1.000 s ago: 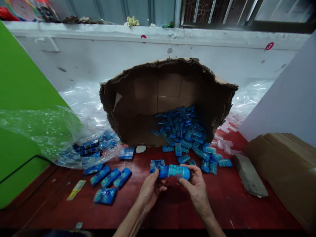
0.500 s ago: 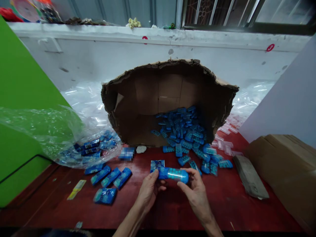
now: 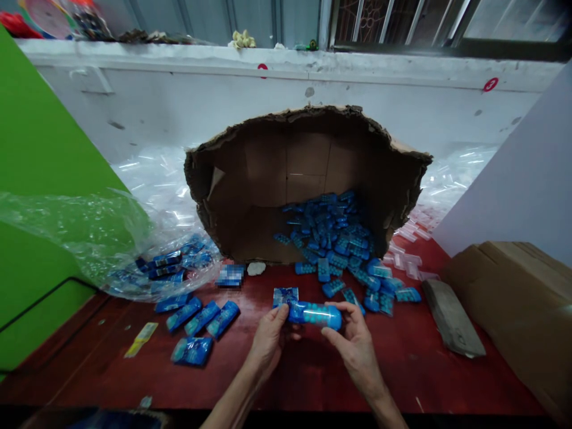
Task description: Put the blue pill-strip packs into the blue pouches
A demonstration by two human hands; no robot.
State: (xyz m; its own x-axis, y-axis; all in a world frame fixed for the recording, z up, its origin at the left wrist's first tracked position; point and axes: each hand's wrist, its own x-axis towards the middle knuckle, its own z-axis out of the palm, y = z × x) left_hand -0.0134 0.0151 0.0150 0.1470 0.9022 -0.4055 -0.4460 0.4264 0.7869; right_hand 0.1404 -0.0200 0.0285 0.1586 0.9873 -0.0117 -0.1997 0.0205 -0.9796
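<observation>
Between my hands, above the red table, lies a blue plastic case (image 3: 328, 317) with a clear window and teal beads, its left part inside a printed blue wrapper (image 3: 298, 311). My left hand (image 3: 269, 335) pinches the wrapper's left end between thumb and fingers. The case's rounded right end is in the grip of my right hand (image 3: 356, 341), thumb below and fingers above. Just behind the wrapper shows another flat blue packet (image 3: 285, 294). Left of my left hand, several wrapped blue packs (image 3: 223, 319) rest on the table, one pack (image 3: 192, 351) nearer me.
A torn cardboard box (image 3: 268, 232) lies on its side, with a heap of blue cases (image 3: 330, 238) spilling out. Left stands a clear plastic bag (image 3: 134, 250) with blue wrappers. Clear plastic pieces (image 3: 406, 262), a flattened grey carton (image 3: 453, 319) and a brown box (image 3: 513, 310) are at right.
The wrapper now covers a little more of the case, its left end drawn in towards my left thumb. Both hands stay nearly in place, and the view has shifted slightly.
</observation>
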